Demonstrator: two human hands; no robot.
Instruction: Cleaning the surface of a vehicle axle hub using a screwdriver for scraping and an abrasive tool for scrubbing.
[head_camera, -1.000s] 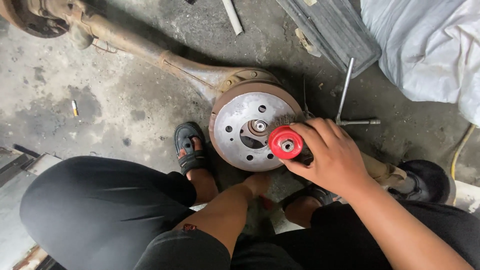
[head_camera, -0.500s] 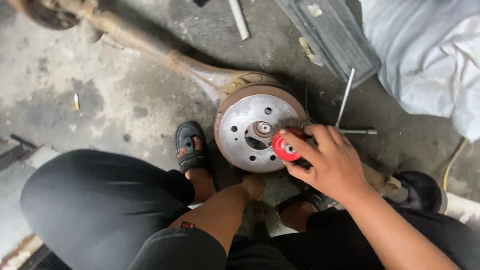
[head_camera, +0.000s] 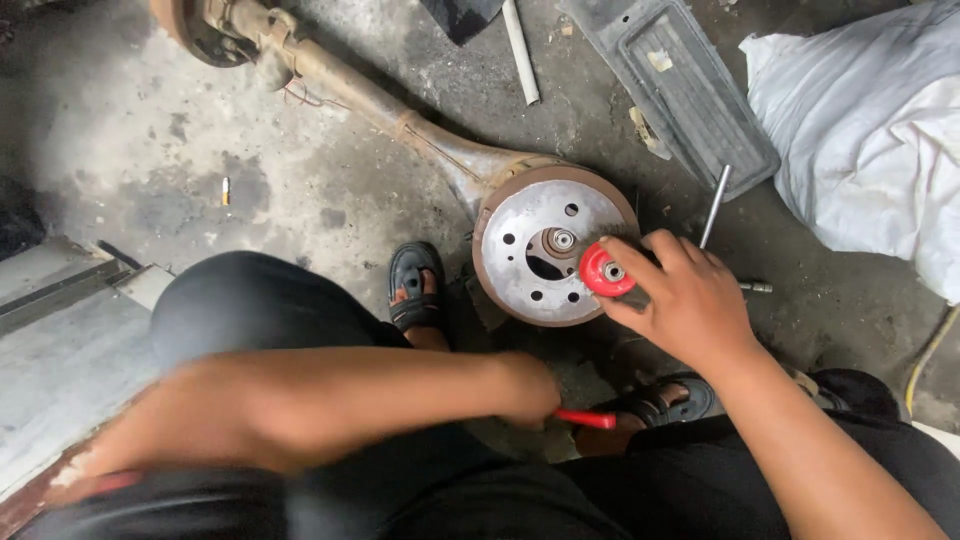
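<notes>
Nearest, the left hand (head_camera: 525, 390), blurred, had swung in low since a moment before and was closed around a red handle (head_camera: 586, 418) near the sandal (head_camera: 665, 402). Beyond it, the right hand (head_camera: 680, 300) gripped a red wire-brush wheel (head_camera: 606, 270), now pressed against the rusty brake drum (head_camera: 553, 243) on the axle (head_camera: 330, 75) lying on the concrete floor (head_camera: 200, 180).

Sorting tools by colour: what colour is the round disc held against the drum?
Red disc, silver centre; the head view shows it.
</notes>
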